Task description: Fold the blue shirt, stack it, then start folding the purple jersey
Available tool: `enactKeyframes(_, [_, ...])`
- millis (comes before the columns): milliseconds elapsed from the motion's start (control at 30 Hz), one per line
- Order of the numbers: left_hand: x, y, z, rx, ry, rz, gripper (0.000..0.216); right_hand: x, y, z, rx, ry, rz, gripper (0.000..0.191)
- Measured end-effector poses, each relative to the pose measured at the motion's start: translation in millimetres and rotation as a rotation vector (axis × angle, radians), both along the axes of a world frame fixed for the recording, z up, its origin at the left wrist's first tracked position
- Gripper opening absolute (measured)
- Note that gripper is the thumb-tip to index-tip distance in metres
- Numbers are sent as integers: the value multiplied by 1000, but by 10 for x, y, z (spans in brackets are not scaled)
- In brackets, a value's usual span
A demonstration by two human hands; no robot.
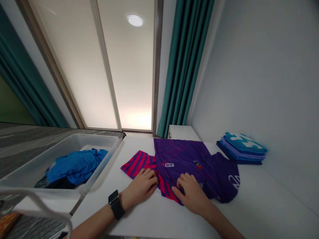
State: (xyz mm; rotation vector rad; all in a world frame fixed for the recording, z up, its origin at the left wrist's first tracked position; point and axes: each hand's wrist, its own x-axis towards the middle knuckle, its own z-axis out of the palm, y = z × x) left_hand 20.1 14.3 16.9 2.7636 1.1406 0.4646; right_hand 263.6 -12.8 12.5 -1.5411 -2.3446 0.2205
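A purple T-shirt lies spread on the white table, with a pink-and-purple striped sleeve sticking out on its left and a plain purple sleeve with a white print on its right. My left hand, below a dark watch, has its fingers curled on the shirt's striped part near the front edge. Farther right, my right hand bends its thumb and fingers at the shirt's near edge. The cloth under both hands is partly hidden.
A translucent plastic bin with crumpled blue and dark clothes stands at left. Folded clothes are stacked at the back right, by the wall. A white cabinet is behind the table. A pale curved bar crosses the lower left.
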Motion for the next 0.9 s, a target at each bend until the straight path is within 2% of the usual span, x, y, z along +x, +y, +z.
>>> enactKeyframes(100, [34, -10, 26, -35, -26, 11, 10, -8, -70, -3, -28, 4, 45, 17])
enactKeyframes(233, [-55, 72, 126, -76, -72, 26, 15, 60, -110, 131, -170, 50, 116, 19])
enactKeyframes(333, [-201, 327, 121, -16, -69, 124, 25, 65, -81, 234, -270, 91, 192, 25])
enactKeyframes(400, [-303, 558, 65, 34, -25, 221, 30, 41, 3, 252, -241, 109, 176, 28])
enactKeyframes(467, [-377, 766, -9, 73, 6, 300, 33, 27, 141, 215, -130, 110, 127, 27])
enactKeyframes(567, [-413, 939, -104, 63, 24, 342, 23, 72, 379, 69, 20, 39, 80, 24])
enactKeyframes(667, [-401, 954, -139, 67, 25, 339, 16, 163, 525, -130, 1, -97, -23, 43])
enactKeyframes(767, [-434, 926, -86, 87, 48, 446, 14, 185, 502, -261, -62, -168, -133, 52])
enactKeyframes(833, [-507, 922, -13, 85, 101, 539, 13, 138, 422, -250, -66, -171, -127, 53])
enactKeyframes(900, [-605, 933, 59, 76, 176, 598, 11, 73, 346, -155, -51, -141, -60, 51])
